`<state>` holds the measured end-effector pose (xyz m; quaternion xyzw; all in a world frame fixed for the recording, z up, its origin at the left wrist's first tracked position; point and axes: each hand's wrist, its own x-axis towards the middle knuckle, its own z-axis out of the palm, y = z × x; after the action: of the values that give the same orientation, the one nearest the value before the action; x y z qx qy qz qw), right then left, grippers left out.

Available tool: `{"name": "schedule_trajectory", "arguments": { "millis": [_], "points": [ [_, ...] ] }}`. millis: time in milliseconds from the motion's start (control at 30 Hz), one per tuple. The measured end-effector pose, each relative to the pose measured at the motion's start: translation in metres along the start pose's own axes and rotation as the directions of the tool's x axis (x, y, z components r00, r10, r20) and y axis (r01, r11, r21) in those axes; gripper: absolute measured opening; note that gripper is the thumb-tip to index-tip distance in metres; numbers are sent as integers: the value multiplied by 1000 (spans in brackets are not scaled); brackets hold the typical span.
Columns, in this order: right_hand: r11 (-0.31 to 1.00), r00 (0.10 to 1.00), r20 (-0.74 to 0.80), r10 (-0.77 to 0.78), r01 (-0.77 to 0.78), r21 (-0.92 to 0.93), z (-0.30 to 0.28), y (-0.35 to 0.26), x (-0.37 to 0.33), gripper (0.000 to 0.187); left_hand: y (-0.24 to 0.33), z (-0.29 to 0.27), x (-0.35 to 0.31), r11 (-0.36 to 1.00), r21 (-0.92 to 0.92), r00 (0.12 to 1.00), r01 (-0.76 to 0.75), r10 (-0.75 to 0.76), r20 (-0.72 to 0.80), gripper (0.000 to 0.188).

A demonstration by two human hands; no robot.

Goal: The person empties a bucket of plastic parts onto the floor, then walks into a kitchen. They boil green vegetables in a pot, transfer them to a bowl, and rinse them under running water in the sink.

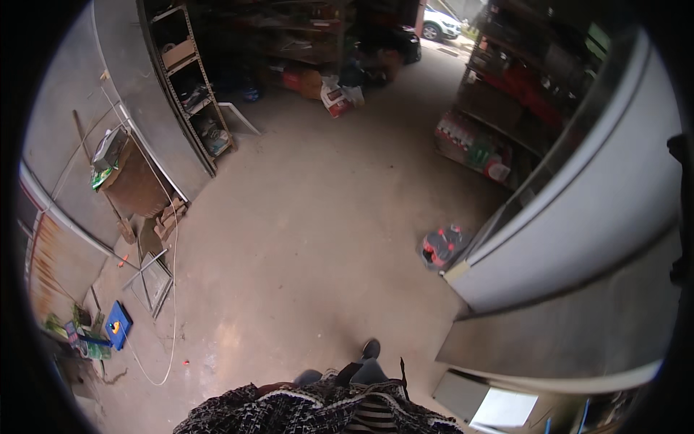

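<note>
Where the head view meets its lower edge, the wearer's patterned jacket (318,411) fills the foreground, with a dark shoe (371,349) on the concrete floor (289,217) just beyond it. A narrow strip at the jacket's upper left edge may be part of the left hand (278,388); too little shows to tell its opening or any hold. The right hand lies out of view, its state likewise undeterminable. Right of the jacket lies a white sheet (504,408); well to its left, a blue rectangular object (118,325) lies near a pale cable (174,340). Farther back stands a metal rack (204,76).
</note>
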<state>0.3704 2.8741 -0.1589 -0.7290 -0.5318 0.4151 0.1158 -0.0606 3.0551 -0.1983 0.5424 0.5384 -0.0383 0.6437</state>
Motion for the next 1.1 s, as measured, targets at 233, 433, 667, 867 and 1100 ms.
{"name": "schedule_trajectory", "arguments": {
  "millis": [233, 433, 667, 867, 1100],
  "points": [
    [923, 938, 42, -345, 348, -164, -209, -113, 269, 34, 56, -80, 37, 948, -293, 957, 128, -195, -214, 55],
    [890, 903, 82, -422, 429, -152, -253, -219, 423, 33, 68, -163, 126, 939, -287, 962, 189, -236, -138, 54],
    [964, 956, 183, -230, 250, -94, -266, -302, 526, 32, 130, -351, 221, 979, -195, 992, 55, -75, -101, 53],
    [988, 969, 219, -117, 135, -72, -291, -349, 649, 31, 168, -495, 300, 803, -576, 967, -151, 240, 81, 52],
    [979, 957, 242, -160, 185, -81, -352, -418, 858, 30, 251, -684, 459, 879, -449, 987, -159, 123, -107, 42]
  ]
}}
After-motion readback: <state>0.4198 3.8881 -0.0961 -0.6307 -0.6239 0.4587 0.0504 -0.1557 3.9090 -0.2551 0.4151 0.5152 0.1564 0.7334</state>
